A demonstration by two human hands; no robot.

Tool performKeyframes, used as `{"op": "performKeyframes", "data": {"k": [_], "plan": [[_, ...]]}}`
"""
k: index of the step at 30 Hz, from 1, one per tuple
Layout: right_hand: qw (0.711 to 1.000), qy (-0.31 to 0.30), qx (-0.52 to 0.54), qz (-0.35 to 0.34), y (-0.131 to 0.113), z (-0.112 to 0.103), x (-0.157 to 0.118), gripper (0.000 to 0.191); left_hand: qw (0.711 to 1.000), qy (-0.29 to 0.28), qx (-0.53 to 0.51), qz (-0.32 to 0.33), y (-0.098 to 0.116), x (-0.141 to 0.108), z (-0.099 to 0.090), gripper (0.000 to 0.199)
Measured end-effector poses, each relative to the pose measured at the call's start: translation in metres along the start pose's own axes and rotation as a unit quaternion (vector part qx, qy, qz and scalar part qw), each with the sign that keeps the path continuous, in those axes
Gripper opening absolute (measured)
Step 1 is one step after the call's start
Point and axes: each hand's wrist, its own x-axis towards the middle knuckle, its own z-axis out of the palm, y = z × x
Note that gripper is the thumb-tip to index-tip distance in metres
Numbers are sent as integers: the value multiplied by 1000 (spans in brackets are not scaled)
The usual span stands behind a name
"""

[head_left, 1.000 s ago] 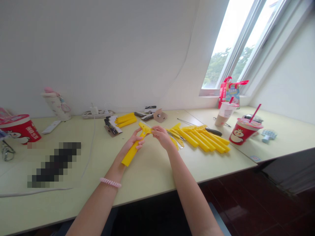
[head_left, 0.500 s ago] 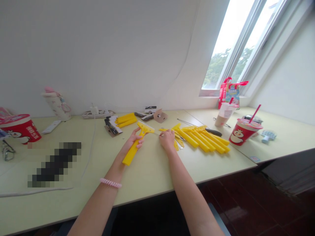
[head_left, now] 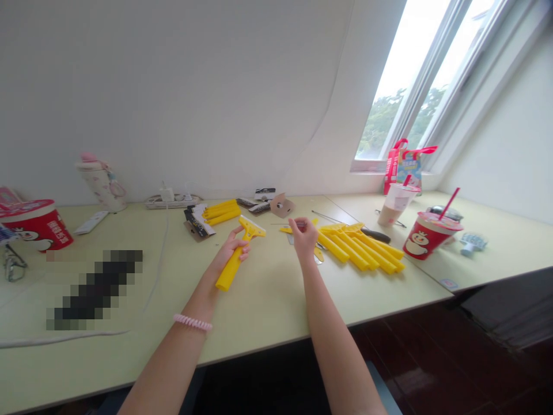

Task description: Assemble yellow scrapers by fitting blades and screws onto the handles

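My left hand is wrapped round the handle of a yellow scraper, its wide head turned up and away from me. My right hand is closed in a pinch just above the table. A thin metal rod sticks out of its fingers to the left; its other end is hidden in the hand, so its kind is unclear. Beside that hand lies a row of yellow scrapers. Loose yellow pieces and thin flat blades lie partly beneath it.
Behind my left hand are yellow handles and black packaging. A brown card piece, a black-handled tool, red cups and a power strip stand or lie around. A white cable crosses the table's left side.
My right hand has risen off the table and turned, the thin rod showing in its fingers. My left hand keeps the scraper in nearly the same place.
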Motion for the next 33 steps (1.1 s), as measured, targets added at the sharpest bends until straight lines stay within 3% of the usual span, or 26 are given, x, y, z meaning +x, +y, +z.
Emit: {"op": "performKeyframes", "data": {"k": [5, 12, 17, 33], "plan": [[997, 21, 57, -42, -11, -6, -6, 33, 999, 8, 26, -21, -2, 2, 0, 63], [990, -38, -71, -114, -16, -3, -16, 31, 999, 15, 35, -30, -4, 0, 3, 63], [988, -30, -98, -117, -16, -3, -15, 29, 998, 21, 46, -36, -2, -2, 7, 63], [984, -102, -83, -116, -15, -2, -18, 21, 998, 7, 53, -26, -6, 1, 0, 60]]}}
